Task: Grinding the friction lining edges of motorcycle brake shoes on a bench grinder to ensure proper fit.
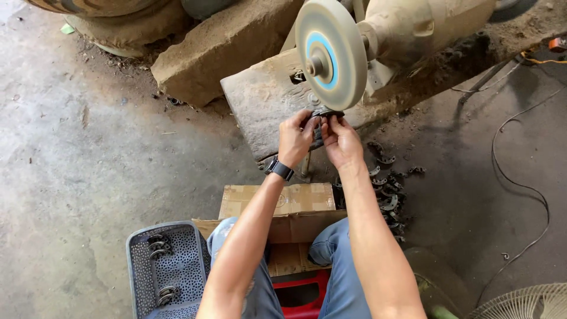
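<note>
Metal clamp piece (319, 120), dark and curved, looks stiff, fairly light and rough-edged, best gripped by its two ends as it is now: the left hand (294, 137) and right hand (341, 140) both close their fingers on it, pressing it up against the lower rim of the grinding wheel (331, 53). Beyond the right wrist more such pieces (387, 189) lie heaped on the floor; a perforated grey basket (168, 269) holding a few sits left of the cardboard box (277, 201).

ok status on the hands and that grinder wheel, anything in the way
Left hand and right hand both grip a dark metal part. Part at bottom edge of grinding wheel. Nothing between them.
</note>
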